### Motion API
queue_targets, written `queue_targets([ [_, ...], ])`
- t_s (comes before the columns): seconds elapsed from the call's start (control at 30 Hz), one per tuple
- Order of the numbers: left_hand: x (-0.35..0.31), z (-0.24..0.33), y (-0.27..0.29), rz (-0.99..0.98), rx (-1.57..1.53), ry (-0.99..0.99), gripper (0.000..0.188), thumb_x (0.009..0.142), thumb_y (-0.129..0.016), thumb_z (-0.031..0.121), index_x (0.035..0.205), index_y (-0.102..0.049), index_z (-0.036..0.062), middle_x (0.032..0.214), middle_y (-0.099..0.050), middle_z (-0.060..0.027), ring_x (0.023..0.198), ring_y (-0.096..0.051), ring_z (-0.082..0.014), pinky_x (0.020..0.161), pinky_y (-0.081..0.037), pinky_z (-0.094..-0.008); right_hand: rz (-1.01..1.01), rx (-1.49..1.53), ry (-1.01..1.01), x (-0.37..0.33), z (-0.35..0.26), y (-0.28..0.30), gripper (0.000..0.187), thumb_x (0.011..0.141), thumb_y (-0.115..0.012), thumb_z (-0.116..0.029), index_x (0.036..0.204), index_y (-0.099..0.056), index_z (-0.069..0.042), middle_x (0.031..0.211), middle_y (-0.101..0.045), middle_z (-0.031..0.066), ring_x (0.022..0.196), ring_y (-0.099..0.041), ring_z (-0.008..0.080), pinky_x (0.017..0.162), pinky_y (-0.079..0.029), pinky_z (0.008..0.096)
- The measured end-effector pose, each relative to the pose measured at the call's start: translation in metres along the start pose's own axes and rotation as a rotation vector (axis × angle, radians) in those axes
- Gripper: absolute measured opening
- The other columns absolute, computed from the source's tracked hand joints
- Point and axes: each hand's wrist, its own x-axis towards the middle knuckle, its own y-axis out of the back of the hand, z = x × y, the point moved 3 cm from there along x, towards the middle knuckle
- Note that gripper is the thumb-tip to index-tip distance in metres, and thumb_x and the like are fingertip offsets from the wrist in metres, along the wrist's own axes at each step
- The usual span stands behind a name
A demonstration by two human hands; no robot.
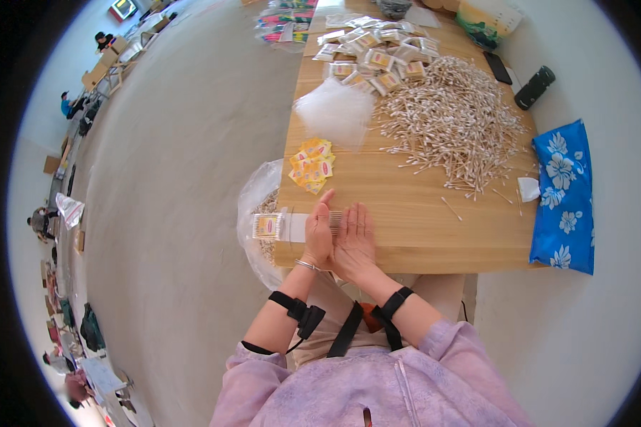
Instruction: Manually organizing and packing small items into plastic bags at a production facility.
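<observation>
My left hand (318, 236) stands on its edge near the table's front left corner, its fingers stretched forward. Close against it, my right hand (354, 243) lies flat, palm down, fingers straight. A small row of cotton swabs (335, 222) shows between the two hands; the hands partly hide it. Left of my left hand, a white strip (297, 228), perhaps a bag or paper, runs to a filled packet of cotton swabs (267, 226) with a yellow label at the table's edge. Just beyond my hands lie several yellow label cards (311, 166).
A large heap of loose cotton swabs (456, 121) covers the right middle. Empty clear bags (335, 110) and filled packets (377, 53) lie farther back. A blue flowered pouch (564, 199), black bottle (535, 87) and phone (498, 67) line the wall side. A plastic bag (253, 188) hangs left.
</observation>
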Motion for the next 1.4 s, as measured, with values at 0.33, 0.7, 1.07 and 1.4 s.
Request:
queue_targets([
  [0.33, -0.010, 0.005, 0.045, 0.061, -0.048, -0.029, 0.057, 0.103, -0.030, 0.040, 0.137, -0.040, -0.0046, 0.141, -0.042, -0.0149, 0.134, -0.034, -0.0222, 0.113, -0.023, -0.0337, 0.060, 0.073, 0.029, 0.010, -0.033, -0.013, 0.081, 0.086, -0.044, -0.038, 0.144, -0.014, 0.010, 0.153, -0.008, 0.0265, 0.144, -0.002, 0.0391, 0.116, -0.001, 0.0481],
  [0.7, -0.008, -0.001, 0.050, 0.030, -0.168, -0.032, 0.059, 0.102, -0.031, 0.040, 0.140, -0.034, -0.0059, 0.146, -0.036, -0.0153, 0.139, -0.027, -0.0223, 0.116, -0.017, -0.0348, -0.067, 0.148, 0.131, 0.001, -0.033, -0.004, 0.084, 0.085, -0.047, -0.040, 0.143, -0.013, 0.011, 0.152, -0.006, 0.0285, 0.143, 0.000, 0.0414, 0.116, 0.000, 0.0493],
  [1.07, -0.010, 0.004, 0.048, 0.118, -0.185, -0.025, 0.053, 0.103, -0.033, 0.039, 0.134, -0.046, -0.0018, 0.136, -0.048, -0.0123, 0.129, -0.041, -0.0209, 0.110, -0.028, -0.0322, 0.043, 0.085, 0.103, 0.005, -0.034, -0.012, 0.085, 0.084, -0.049, -0.039, 0.143, -0.013, 0.012, 0.151, -0.006, 0.0292, 0.143, 0.000, 0.0426, 0.116, -0.001, 0.0506],
  [1.4, -0.017, 0.019, 0.063, 0.041, 0.243, -0.095, 0.042, 0.100, -0.043, 0.024, 0.133, -0.047, -0.0008, 0.135, -0.050, -0.0164, 0.130, -0.042, -0.0246, 0.109, -0.029, -0.0348, -0.038, 0.027, 0.099, 0.004, -0.041, -0.011, 0.087, 0.087, -0.049, -0.041, 0.143, -0.009, 0.012, 0.152, -0.005, 0.0291, 0.143, 0.002, 0.0420, 0.116, 0.001, 0.0495],
])
